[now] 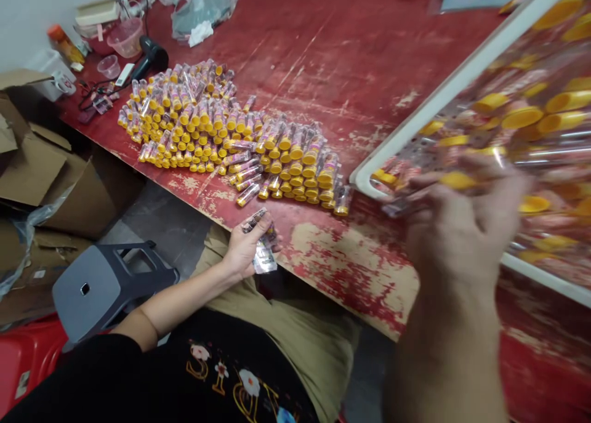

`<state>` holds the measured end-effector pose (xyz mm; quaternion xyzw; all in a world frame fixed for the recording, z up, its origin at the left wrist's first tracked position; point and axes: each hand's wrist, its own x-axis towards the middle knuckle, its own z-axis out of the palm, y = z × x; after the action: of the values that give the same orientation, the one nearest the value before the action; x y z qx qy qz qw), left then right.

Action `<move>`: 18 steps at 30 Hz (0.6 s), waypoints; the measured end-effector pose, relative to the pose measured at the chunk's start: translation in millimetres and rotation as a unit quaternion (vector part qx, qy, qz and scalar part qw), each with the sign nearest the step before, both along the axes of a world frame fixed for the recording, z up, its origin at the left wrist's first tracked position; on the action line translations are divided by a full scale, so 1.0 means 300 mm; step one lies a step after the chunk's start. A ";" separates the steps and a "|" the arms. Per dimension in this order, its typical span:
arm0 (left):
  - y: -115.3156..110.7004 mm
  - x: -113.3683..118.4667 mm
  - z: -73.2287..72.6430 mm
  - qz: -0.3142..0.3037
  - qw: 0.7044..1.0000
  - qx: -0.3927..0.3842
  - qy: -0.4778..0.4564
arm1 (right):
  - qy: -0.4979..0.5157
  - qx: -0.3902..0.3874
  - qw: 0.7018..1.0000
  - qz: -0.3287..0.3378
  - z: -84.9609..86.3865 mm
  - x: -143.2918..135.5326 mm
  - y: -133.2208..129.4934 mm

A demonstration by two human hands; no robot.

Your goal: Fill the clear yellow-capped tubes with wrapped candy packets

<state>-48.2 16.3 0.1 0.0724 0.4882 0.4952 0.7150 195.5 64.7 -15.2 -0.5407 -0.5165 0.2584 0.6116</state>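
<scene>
My left hand (252, 244), in front of the table edge, is closed on a few shiny printed plastic wrappers (264, 257). Smeared by motion, my right hand (466, 220) is over the near corner of a white-rimmed bin (415, 106). Its fingers are bent around a clear tube with a yellow cap (457, 180); the tube's far end pokes out past the fingertips. More yellow-capped tubes (521, 118) lie loose in the bin. Between the hands, a stacked pile of wrapped tubes (203, 124) rests on the table, most with yellow caps facing me.
The red table (323, 60) has worn paint. At its far left are a black hair dryer (152, 56), a pink bowl (125, 38) and a plastic bag (205, 7). Cardboard boxes (55, 164) and a grey stool (92, 290) stand on the floor at left.
</scene>
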 end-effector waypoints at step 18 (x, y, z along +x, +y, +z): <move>-0.074 0.146 0.032 -0.006 0.998 0.057 0.014 | 0.167 -0.133 0.977 -0.005 -0.007 -0.332 -0.293</move>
<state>-4.3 -5.8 9.7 0.1229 0.4686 0.5165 0.7061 95.8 -23.1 -17.4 -0.5691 -0.3654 0.4087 0.6129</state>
